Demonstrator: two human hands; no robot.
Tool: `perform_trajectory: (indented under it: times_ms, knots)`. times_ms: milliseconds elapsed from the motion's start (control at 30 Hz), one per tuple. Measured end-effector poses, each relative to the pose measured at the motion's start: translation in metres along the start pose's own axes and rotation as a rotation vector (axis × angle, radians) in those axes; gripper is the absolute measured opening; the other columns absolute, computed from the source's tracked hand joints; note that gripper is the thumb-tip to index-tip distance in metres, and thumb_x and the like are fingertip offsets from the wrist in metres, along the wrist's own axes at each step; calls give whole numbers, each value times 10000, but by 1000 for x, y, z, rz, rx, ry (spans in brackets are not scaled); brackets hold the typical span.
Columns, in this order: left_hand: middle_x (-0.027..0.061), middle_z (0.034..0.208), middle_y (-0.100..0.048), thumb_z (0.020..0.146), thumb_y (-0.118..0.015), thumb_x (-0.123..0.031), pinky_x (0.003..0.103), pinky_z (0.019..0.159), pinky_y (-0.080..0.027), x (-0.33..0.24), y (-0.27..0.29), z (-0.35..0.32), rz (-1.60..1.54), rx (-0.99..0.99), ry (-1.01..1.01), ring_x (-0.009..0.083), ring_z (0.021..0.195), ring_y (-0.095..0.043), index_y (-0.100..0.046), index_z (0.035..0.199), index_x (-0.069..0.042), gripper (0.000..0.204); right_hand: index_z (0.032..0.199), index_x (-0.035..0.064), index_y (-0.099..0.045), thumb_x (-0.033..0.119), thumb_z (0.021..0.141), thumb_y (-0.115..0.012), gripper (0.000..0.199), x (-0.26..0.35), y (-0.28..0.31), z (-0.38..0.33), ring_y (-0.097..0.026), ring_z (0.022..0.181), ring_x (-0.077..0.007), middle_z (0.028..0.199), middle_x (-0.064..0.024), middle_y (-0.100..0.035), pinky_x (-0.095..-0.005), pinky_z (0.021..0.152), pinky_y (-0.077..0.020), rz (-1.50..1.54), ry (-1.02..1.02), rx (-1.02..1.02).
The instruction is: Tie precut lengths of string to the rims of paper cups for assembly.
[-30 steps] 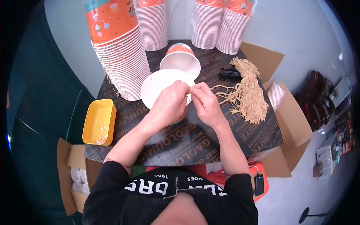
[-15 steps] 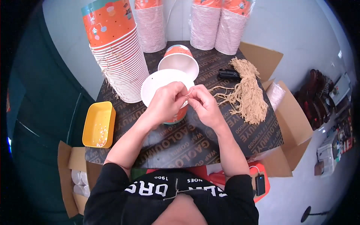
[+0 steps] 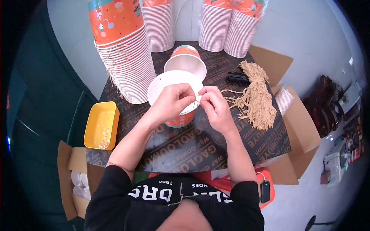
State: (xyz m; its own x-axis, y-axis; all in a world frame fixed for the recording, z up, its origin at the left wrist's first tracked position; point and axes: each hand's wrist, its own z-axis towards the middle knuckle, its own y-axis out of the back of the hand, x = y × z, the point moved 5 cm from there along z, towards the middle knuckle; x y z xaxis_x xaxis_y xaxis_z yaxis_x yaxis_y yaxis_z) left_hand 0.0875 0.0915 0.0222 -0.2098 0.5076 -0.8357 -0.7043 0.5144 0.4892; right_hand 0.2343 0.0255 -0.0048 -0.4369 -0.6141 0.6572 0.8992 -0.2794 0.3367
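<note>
An orange paper bucket [image 3: 163,81] stands upright on the dark table, its white inside facing me. Over its right rim, my left hand [image 3: 172,102] and my right hand [image 3: 216,109] are both closed in a pinch. A thin tan string [image 3: 197,96] runs between their fingertips, with short ends showing. Whether it passes through the bucket's wall is hidden by my fingers. Just behind, another paper bucket [image 3: 187,64] lies tipped with its mouth toward me. A bundle of tan strings [image 3: 256,98] lies to the right, some strands trailing toward my right hand.
Tall stacked buckets [image 3: 129,69] with strings at their rims stand left. Plastic-wrapped bucket stacks [image 3: 241,36] line the back. A black tool [image 3: 238,77] lies beside the bundle. A yellow tub [image 3: 91,127] holds small scraps. Cardboard boxes [image 3: 302,123] flank the table.
My hands have drawn slightly apart, and more of the string now shows between them. The whole view has shifted a little.
</note>
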Motion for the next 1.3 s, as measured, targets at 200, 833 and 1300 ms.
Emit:
perform_trajectory:
  times_ms: [200,833,1300]
  knots:
    - [-24,724,-577,912,-622,-61,213,548,-422,6,1,1,-58,-31,4,39,633,-510,-616,856,-8,77,873,-4,-540,-31,862,-597,64,12,4,-2,-592,878,-277,1110,-166,-532,-350,762,-489,-35,20,82]
    - [61,711,-636,847,-630,-4,275,586,-469,-7,8,-4,175,-230,-144,93,666,-580,-613,834,25,36,877,4,-544,-45,886,-576,60,5,-3,-4,-505,693,-85,916,-64,-555,-234,586,-403,-48,30,-23]
    - [125,760,-657,839,-638,-23,323,634,-509,-23,8,-16,299,12,-83,195,698,-651,-604,863,19,60,938,10,-602,45,942,-629,44,-14,-22,-13,-446,623,-4,699,60,-542,-189,558,-377,310,-236,-232]
